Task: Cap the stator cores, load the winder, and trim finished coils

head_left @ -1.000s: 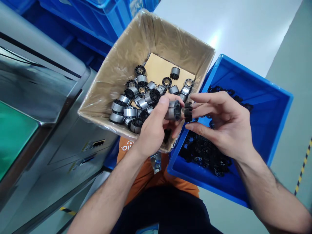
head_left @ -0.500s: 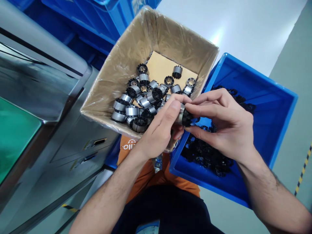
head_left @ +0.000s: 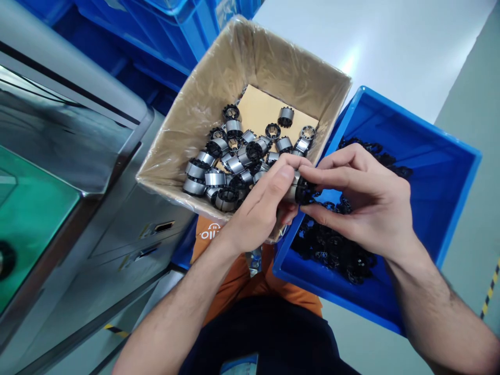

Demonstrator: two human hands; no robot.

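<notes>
My left hand (head_left: 263, 208) is closed around a silver metal ring core (head_left: 289, 195), its thumb lying along the top. At the core's right end is a black toothed plastic ring (head_left: 303, 190). The thumb and fingers of my right hand (head_left: 363, 198) pinch that black ring from the right side. Whether the ring sits fully against the metal I cannot tell, as fingers hide part of it. Both hands are over the edge between a plastic-lined cardboard box (head_left: 164, 172) and a blue bin (head_left: 441, 208).
Several silver cores with black toothed ends (head_left: 215, 179) lie in the box, beside a cardboard sheet (head_left: 258, 107). A heap of black plastic rings (head_left: 332, 250) fills part of the bin. A metal cabinet (head_left: 128, 224) with a green top (head_left: 35, 203) stands left; blue crates (head_left: 156, 31) are behind.
The view has shifted slightly, so the surroundings appear a little further right. Both hands keep nearly the same hold on the core and its black ring.
</notes>
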